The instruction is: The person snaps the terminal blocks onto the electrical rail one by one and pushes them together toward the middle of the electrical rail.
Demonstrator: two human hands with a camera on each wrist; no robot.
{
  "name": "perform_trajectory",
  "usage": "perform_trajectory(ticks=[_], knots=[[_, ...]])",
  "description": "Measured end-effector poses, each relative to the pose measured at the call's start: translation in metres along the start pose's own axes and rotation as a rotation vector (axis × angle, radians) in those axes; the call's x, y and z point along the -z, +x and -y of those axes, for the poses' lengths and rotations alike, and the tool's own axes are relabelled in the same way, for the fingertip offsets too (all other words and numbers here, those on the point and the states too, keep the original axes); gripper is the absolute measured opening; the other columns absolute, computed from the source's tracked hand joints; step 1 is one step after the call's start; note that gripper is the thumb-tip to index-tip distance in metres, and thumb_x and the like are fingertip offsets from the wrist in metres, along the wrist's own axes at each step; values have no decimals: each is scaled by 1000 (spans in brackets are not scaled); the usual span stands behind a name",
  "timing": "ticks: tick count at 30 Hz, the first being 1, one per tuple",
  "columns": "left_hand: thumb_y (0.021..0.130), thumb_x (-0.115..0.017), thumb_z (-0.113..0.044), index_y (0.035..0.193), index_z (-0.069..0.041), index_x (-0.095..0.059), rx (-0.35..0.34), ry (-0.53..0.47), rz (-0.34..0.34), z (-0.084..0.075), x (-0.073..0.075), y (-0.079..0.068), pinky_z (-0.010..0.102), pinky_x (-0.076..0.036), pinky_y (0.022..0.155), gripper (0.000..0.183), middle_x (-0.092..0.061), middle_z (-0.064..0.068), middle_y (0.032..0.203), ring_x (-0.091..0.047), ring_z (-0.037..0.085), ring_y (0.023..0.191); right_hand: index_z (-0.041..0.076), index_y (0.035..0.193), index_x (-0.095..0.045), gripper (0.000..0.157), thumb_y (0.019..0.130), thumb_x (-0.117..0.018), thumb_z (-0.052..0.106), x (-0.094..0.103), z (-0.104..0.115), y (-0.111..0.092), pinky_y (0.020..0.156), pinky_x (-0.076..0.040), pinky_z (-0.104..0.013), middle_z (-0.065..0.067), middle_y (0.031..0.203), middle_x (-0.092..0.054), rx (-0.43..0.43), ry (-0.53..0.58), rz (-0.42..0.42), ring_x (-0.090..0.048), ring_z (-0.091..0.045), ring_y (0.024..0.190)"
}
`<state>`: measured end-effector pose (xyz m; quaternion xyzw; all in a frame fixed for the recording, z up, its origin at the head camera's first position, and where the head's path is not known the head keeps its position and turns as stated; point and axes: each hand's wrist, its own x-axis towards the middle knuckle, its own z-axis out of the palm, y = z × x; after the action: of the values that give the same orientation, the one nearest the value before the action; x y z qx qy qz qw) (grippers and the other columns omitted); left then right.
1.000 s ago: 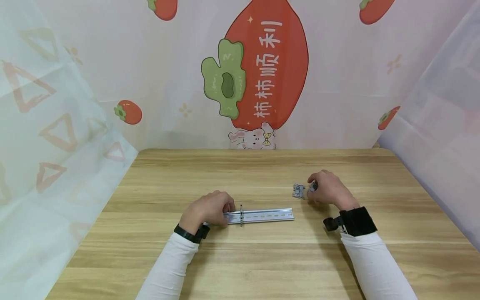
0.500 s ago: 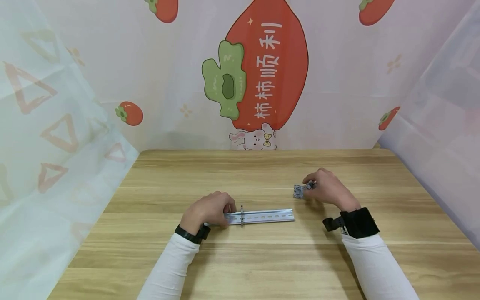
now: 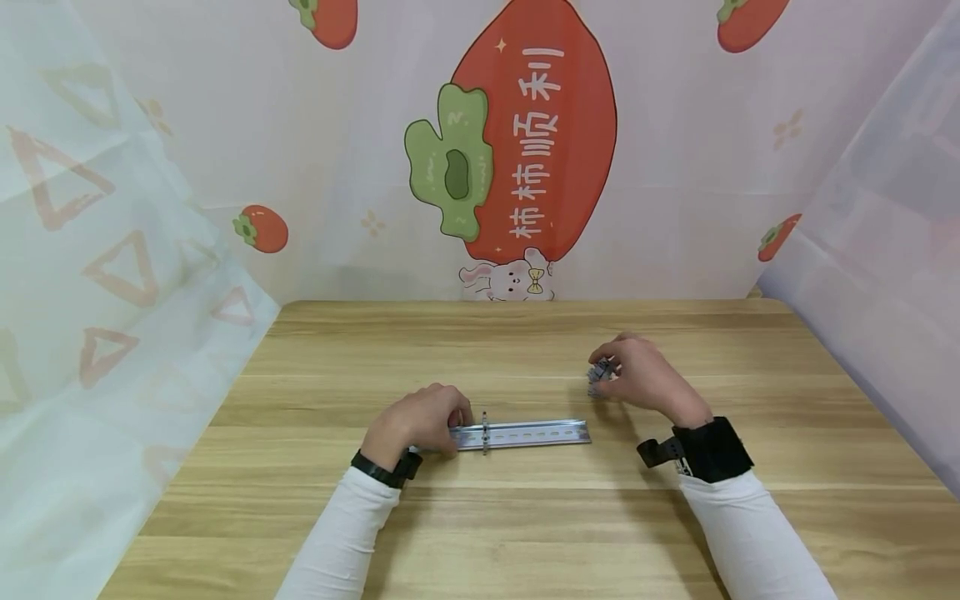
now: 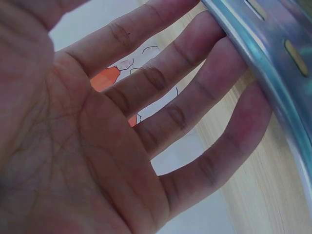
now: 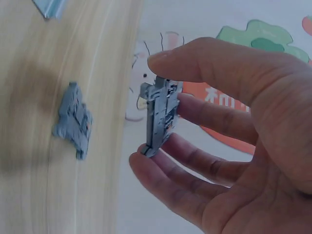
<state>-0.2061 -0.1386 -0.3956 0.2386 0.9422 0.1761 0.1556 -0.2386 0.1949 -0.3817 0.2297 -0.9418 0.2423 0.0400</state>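
A slotted metal DIN rail lies on the table, with one thin terminal block standing across it. My left hand grips the rail's left end between thumb and fingers. In the left wrist view, curved fingertips press along the edge of the rail. My right hand holds a flat grey terminal block, pinched by thumb and fingertips at opposite ends. Below it, a second grey terminal block lies flat on the table; in the head view the held one partly covers it.
The wooden table ends at a back curtain printed with persimmons. White printed sheets hang along the left and right sides. Each wrist carries a black strap.
My right hand has lifted its terminal block and moved left, over the other loose one. The left hand and the rail have stayed put.
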Motion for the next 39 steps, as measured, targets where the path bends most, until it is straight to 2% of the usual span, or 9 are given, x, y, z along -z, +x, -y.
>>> perform_trajectory(ticks=[6, 17, 26, 39], knots=[[63, -78, -13, 92, -19, -66, -4, -1, -1, 0, 0, 0, 29, -42, 63, 32, -56, -3, 84, -50, 13, 75, 14, 100, -66, 31, 71, -76, 21, -7, 10, 2, 70, -44, -30, -5, 100, -55, 14, 39, -11, -55, -20, 88], [63, -78, -13, 93, -19, -66, -1, -3, 10, -1, 1, -1, 29, -42, 63, 32, -56, -2, 85, -50, 13, 75, 14, 101, -65, 30, 73, -74, 17, -19, 28, 3, 72, -45, -28, -2, 100, -52, 48, 137, 53, -55, -17, 89], [63, -78, -13, 92, -19, -66, -6, 7, 10, -3, 1, -2, 29, -42, 62, 32, -57, -2, 84, -50, 13, 75, 14, 100, -63, 31, 72, -75, 15, -31, 36, 4, 76, -47, -35, -1, 99, -54, 132, 198, 55, -57, -18, 90], [64, -78, -13, 93, -19, -66, 0, 0, 15, -2, 2, 0, 29, -42, 64, 33, -57, -2, 86, -50, 13, 77, 11, 103, -63, 34, 72, -75, 20, -37, 42, 5, 77, -46, -34, 0, 100, -55, 149, 165, 49, -58, -18, 90]])
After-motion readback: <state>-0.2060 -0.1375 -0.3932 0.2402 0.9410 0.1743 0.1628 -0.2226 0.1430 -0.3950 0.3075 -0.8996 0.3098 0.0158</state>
